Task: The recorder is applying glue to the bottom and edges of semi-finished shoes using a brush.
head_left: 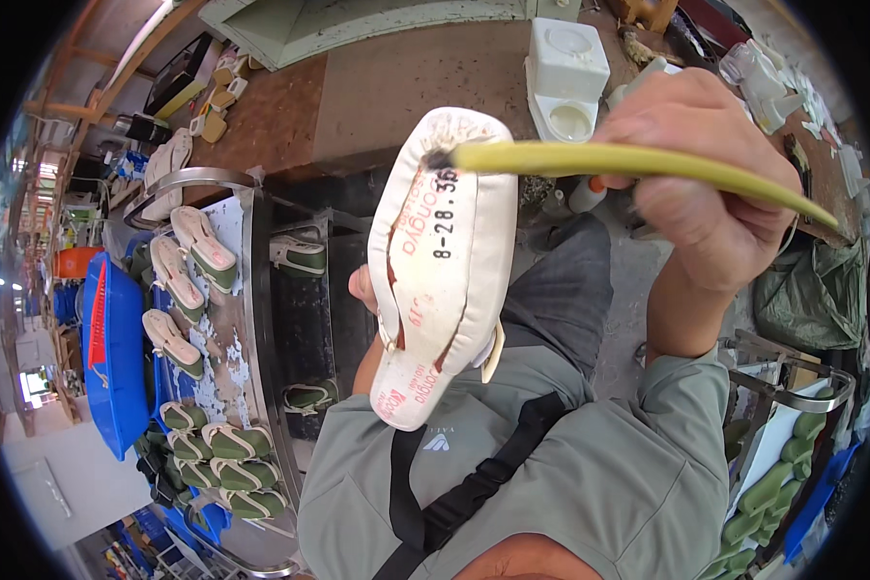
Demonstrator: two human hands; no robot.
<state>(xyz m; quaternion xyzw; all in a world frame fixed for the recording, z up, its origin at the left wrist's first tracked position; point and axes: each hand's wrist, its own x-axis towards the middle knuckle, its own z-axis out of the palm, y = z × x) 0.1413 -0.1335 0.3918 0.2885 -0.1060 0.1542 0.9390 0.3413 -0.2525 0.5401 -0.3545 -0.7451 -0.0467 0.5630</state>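
In the middle of the head view is a cream shoe upper on a last, its underside turned up and marked with red and black print. My left hand grips it from behind and below; most of those fingers are hidden by the shoe. A brush with a long yellow-green handle is pinched in my right hand. The dark bristles meet the underside near the toe end, at its left edge. Whether they press on it or hover just above, I cannot tell.
Ahead stands a brown workbench bearing a white plastic container with a round cup. On the left, a metal-framed rack carries several cream and green sandals. Green soles fill a rack at right. A blue tray leans far left.
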